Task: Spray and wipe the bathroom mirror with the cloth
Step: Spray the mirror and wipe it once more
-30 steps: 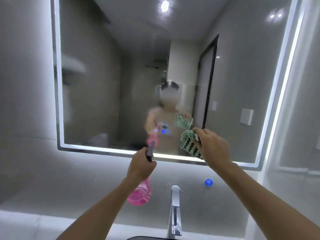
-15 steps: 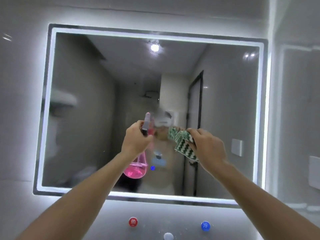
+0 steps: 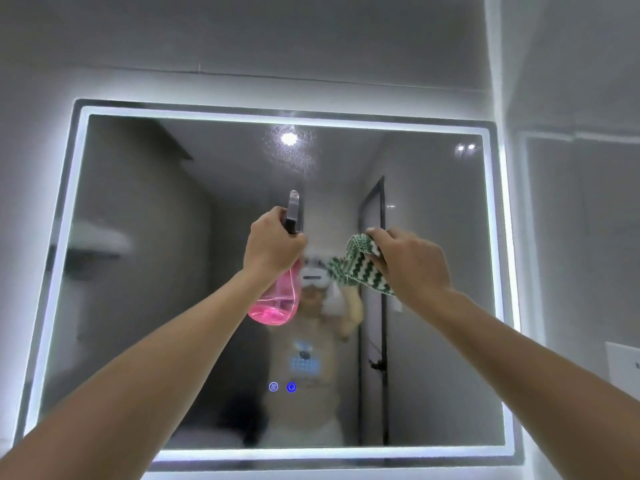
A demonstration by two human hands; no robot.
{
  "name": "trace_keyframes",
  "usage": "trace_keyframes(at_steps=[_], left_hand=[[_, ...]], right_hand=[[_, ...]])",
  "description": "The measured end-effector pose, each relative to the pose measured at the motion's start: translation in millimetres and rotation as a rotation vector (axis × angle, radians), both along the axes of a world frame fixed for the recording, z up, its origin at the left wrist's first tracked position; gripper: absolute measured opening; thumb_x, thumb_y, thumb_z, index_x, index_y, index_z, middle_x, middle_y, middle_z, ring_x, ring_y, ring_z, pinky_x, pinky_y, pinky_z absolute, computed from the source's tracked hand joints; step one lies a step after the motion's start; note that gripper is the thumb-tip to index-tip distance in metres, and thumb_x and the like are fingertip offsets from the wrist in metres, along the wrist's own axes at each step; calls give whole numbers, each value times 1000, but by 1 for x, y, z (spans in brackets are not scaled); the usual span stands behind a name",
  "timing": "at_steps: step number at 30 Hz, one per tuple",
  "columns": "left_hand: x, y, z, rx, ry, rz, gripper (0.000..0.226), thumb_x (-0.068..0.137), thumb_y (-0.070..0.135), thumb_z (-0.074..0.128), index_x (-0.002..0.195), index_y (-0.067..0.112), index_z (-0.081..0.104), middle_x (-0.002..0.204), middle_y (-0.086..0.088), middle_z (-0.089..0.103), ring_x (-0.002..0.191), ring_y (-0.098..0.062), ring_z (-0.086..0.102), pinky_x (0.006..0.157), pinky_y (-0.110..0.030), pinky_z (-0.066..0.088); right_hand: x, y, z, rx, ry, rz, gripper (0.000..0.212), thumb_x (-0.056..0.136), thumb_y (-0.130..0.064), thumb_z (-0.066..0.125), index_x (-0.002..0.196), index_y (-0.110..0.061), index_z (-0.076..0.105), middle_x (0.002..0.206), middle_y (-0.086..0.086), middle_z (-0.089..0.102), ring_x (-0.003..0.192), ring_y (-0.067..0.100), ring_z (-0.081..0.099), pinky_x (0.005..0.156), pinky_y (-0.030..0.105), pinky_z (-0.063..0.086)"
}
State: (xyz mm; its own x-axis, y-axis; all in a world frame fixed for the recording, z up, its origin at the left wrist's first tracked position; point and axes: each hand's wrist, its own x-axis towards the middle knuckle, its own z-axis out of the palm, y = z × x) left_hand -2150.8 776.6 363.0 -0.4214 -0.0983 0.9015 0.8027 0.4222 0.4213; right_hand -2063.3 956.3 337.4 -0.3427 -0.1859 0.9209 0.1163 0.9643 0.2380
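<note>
Cloth (image 3: 360,268) in right grip (image 3: 412,265)

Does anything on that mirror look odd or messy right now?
Only a speckled patch of fine droplets on the mirror near the top centre, around the reflected ceiling light. It looks like fresh spray, above the pink spray bottle. Nothing looks cracked or askew.

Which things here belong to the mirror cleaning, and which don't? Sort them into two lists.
For the job:
mirror, misted with droplets near the top
spray bottle, pink, gripped by the left hand
cloth, green and white, gripped by the right hand

Not part of it:
touch icons, blue, low on the glass
wall plate at the right
</note>
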Motion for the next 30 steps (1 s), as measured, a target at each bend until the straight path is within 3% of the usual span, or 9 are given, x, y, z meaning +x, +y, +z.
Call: trace_keyframes(at_steps=[4,9,15,18,23,26,30], left_hand=[[-3,22,12,-38,30,-38,9,73,4,57,78,11,53,73,-3,55,64,-19,48,62,-29,42],[9,72,20,-95,22,-117,7,75,5,52,81,8,53,80,-9,57,71,-25,52,64,-31,43],[36,148,18,-215,8,-264,18,74,7,53,67,19,42,66,1,48,63,-20,47,59,-27,36],[49,181,16,-255,2,-313,10,76,8,52,72,15,46,63,2,47,59,-15,45,54,-25,35],[68,211,11,-368,-2,-240,14,75,12,51,64,12,43,58,-1,45,56,-18,44,48,-23,31],[75,215,8,-326,-48,-206,10,77,11,49,68,11,46,59,-1,46,54,-17,43,46,-24,26],[72,213,-10,-285,-81,-239,16,78,11,50,65,16,42,61,1,47,61,-20,46,59,-28,34]], right_hand=[[8,12,2,-11,4,0,32,96,-24,51,128,-18,51,107,5,63,88,27,61,68,34,49],[36,46,2,-31,-10,-83,36,96,-25,51,132,-19,50,113,5,64,92,26,62,75,38,52],[82,96,2,-91,40,-253,34,96,-26,52,130,-22,51,113,0,63,92,23,61,64,28,34],[104,114,1,-98,39,-330,34,97,-28,50,130,-23,50,112,0,62,90,21,60,63,27,33],[133,136,-3,-126,32,-428,37,98,-30,47,134,-24,44,117,-1,60,96,20,59,65,27,35],[142,143,-6,-133,20,-459,36,98,-30,47,134,-22,45,115,-1,60,95,19,58,67,28,39],[146,143,-15,-152,15,-441,36,99,-30,46,133,-20,46,114,2,60,92,20,59,70,30,47]])
